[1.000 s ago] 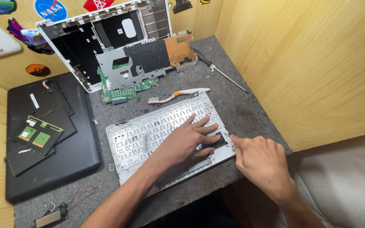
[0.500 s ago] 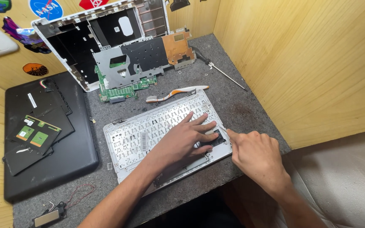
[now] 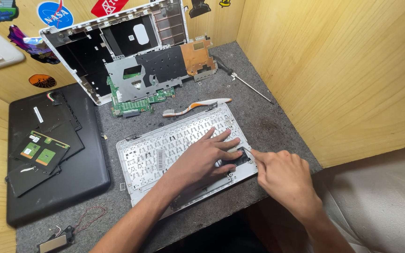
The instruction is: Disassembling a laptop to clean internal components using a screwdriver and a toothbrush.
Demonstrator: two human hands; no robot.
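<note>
- A grey felt-covered workbench (image 3: 277, 126) fills the middle of the frame, boxed in by pale wooden walls (image 3: 333, 70) at the right and along the top; stickers show on the wall at upper left.
- A black laptop lid (image 3: 66, 182) lies flat at the left edge, with dark panels and a small board with green pads (image 3: 38, 152) stacked on it.
- A white laptop base shell (image 3: 113, 42) sits at upper centre, opened up, its dark inside showing; a grey metal plate with a green circuit board (image 3: 137, 100) overlaps its lower edge.
- The white keyboard frame (image 3: 165, 150) lies back side up at centre, tilted so its right end points toward the upper right.
- The left hand (image 3: 202, 161) lies flat on that frame, fingers spread and pressing beside a dark opening at its right end; it grips nothing.
- The right hand (image 3: 282, 175) comes in from lower right, fingers curled, its fingertips pinched at the edge of that same opening; whether they hold anything I cannot tell.
- A screwdriver (image 3: 244, 82) rests at upper right of the bench.
- An orange-and-white toothbrush (image 3: 195, 107) lies just above the keyboard frame.
- A small speaker with red wire (image 3: 57, 241) sits at lower left.
</note>
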